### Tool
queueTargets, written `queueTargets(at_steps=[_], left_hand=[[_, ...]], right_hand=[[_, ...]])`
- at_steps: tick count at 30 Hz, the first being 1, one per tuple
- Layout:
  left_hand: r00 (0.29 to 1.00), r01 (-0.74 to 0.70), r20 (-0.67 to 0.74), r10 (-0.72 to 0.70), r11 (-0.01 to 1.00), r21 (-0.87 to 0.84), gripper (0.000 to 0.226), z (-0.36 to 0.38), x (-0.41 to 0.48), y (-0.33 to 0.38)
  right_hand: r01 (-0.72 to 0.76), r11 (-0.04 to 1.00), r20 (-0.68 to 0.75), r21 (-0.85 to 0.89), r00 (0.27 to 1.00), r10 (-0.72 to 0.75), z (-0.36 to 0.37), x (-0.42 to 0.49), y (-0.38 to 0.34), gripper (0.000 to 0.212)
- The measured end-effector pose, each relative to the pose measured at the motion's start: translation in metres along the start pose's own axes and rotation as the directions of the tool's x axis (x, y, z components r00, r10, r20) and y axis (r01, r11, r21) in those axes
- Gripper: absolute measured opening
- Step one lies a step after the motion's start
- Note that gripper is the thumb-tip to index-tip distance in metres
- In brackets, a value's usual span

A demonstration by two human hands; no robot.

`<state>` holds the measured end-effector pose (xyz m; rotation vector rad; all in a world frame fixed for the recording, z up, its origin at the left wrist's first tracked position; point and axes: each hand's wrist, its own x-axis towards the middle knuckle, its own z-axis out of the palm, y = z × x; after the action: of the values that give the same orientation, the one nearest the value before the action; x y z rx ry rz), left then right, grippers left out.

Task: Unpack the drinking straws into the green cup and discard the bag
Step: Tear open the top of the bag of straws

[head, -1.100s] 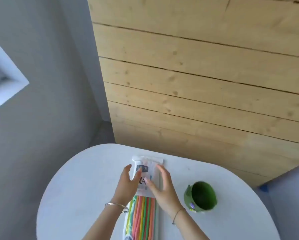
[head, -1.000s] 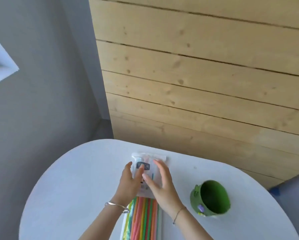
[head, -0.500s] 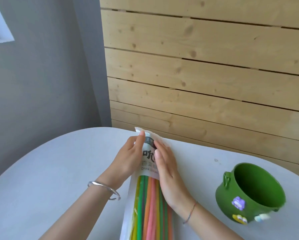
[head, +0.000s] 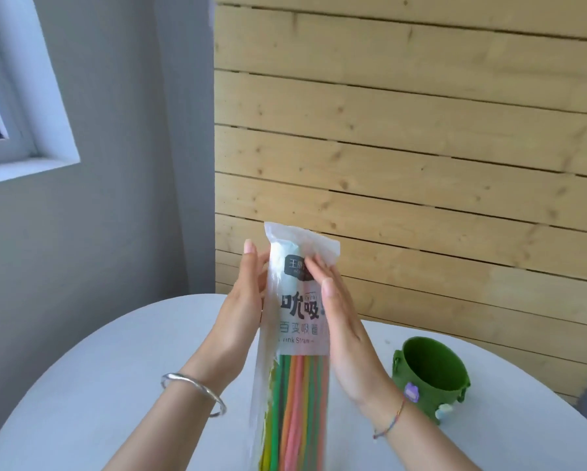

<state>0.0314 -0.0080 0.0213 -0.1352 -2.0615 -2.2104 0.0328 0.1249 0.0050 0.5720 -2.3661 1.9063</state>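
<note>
A long clear plastic bag (head: 297,312) with a white printed label stands upright in front of me, lifted off the table. Several coloured drinking straws (head: 295,402) fill its lower part. My left hand (head: 243,314) holds the bag's left edge near the top, fingers behind it. My right hand (head: 341,328) lies along its right side, fingertips pressed on the label near the top. The bag's top edge looks sealed. The green cup (head: 429,372), with small stickers on its side, stands upright and empty on the table to the right.
The round white table (head: 115,385) sits against a wooden plank wall (head: 421,147). A grey wall and a window frame (head: 27,141) are on the left. A blue-grey object shows at the far right edge.
The bag has gone from lying flat on the table to being held upright. Both hands rose with it, still at its upper end. The camera tilted up and closer.
</note>
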Motion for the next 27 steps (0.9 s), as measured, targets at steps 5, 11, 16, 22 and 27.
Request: queueTargets(at_steps=[5, 11, 16, 22, 27], left_hand=[[0.998, -0.05, 0.031, 0.052, 0.998, -0.04, 0.066, 0.007, -0.042, 0.052], [0.988, -0.022, 0.157, 0.009, 0.996, 0.081, 0.046, 0.019, -0.095, 0.09], [0.976, -0.008, 0.217, -0.034, 0.982, 0.187, 0.064, 0.035, -0.131, 0.098], [0.972, -0.034, 0.235, -0.008, 0.984, 0.173, 0.066, 0.044, -0.152, 0.092], [0.968, -0.175, 0.196, 0.153, 0.98, 0.097, 0.069, 0.053, -0.161, 0.077]], right_hand=[[0.046, 0.982, 0.035, 0.184, 0.998, -0.054, -0.023, -0.039, -0.059, 0.057], [0.016, 0.98, 0.05, 0.197, 0.998, -0.026, -0.043, -0.102, -0.101, 0.048], [-0.066, 0.964, 0.148, 0.259, 0.989, 0.028, -0.053, -0.14, -0.127, 0.042], [-0.117, 0.966, 0.108, 0.229, 0.99, 0.094, -0.052, -0.164, -0.14, 0.032], [-0.143, 0.962, 0.09, 0.233, 0.988, 0.125, -0.052, -0.169, -0.138, 0.035]])
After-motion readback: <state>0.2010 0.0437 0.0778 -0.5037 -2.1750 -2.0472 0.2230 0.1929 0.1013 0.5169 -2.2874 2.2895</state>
